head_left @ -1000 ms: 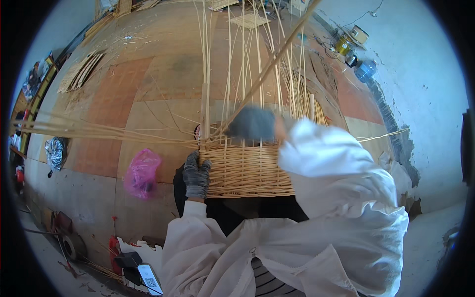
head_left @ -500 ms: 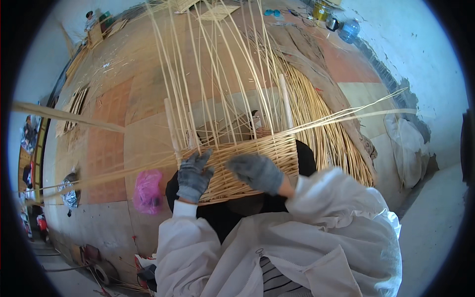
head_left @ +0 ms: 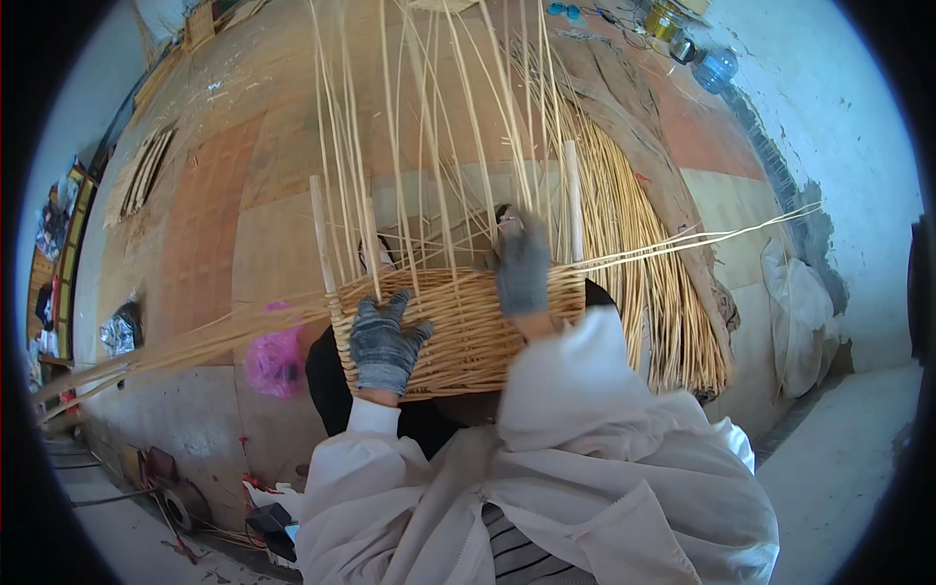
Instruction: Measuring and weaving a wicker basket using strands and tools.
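Note:
A woven wicker panel rests across my lap, with tall pale willow rods rising from its far edge. Thicker wooden stakes, a left one and a right one, stand at its two ends. My left hand, in a grey glove, lies flat on the panel's left part with its fingers spread. At the upper edge, right of centre, is my gloved right hand among the upright rods. Motion smears its fingers, so their grip is unclear. Loose weaving strands trail off to the left, others to the right.
A large bundle of willow rods lies to the right on brown cloth. At left on the boarded floor are a pink plastic bag and a dark-and-silver bag. A blue water bottle stands by the far right wall.
My right hand has moved up from the panel's middle to its far edge. My left hand stays on the left part. The strands at left have swung lower, now crossing the pink bag's top.

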A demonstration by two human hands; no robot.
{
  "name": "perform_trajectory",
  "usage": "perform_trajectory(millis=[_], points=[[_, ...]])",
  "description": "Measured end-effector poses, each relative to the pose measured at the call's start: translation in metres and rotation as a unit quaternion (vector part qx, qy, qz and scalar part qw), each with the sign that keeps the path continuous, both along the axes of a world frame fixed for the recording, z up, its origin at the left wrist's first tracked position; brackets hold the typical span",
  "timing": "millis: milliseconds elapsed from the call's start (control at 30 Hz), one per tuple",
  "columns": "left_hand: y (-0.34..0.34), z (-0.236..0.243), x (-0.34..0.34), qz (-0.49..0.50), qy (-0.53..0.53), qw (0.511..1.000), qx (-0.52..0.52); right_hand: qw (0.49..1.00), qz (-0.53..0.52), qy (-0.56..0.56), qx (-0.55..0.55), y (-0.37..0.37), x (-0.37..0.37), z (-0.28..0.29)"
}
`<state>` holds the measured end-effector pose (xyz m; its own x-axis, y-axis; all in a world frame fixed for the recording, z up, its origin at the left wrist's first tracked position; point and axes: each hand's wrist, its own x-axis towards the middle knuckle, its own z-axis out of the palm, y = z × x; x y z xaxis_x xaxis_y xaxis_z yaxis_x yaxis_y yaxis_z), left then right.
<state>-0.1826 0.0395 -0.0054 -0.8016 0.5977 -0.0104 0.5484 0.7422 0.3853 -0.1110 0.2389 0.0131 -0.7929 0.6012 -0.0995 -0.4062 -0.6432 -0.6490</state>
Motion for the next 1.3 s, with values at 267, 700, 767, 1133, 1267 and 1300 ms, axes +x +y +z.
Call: perform_trajectory(millis=[267, 700, 767, 1133, 1267, 1300], points=[[0.047, 0.011, 0.031, -0.092, 0.151, 0.982, 0.064, 0.965, -0.091, -0.052, 0.239, 0.000, 0.058, 0.000], [0.111, 0.015, 0.072, -0.056, 0.054, 0.996, -0.049, 0.693, -0.300, -0.277, 0.595, 0.115, 0.033, -0.032], [0.104, -0.021, 0.069, -0.038, 0.154, 0.986, 0.049, 0.964, -0.039, 0.251, 0.079, 0.108, 0.103, -0.057], [0.243, 0.048, 0.044, -0.152, -0.253, 0.955, 0.007, 0.940, -0.286, -0.045, 0.181, 0.087, 0.135, -0.022], [0.182, 0.017, 0.081, -0.211, -0.061, 0.967, 0.130, 0.962, -0.210, -0.044, 0.169, 0.103, 0.136, -0.016], [0.177, 0.013, 0.090, -0.211, -0.063, 0.967, 0.129, 0.965, -0.144, -0.058, 0.210, 0.111, 0.138, -0.018]])
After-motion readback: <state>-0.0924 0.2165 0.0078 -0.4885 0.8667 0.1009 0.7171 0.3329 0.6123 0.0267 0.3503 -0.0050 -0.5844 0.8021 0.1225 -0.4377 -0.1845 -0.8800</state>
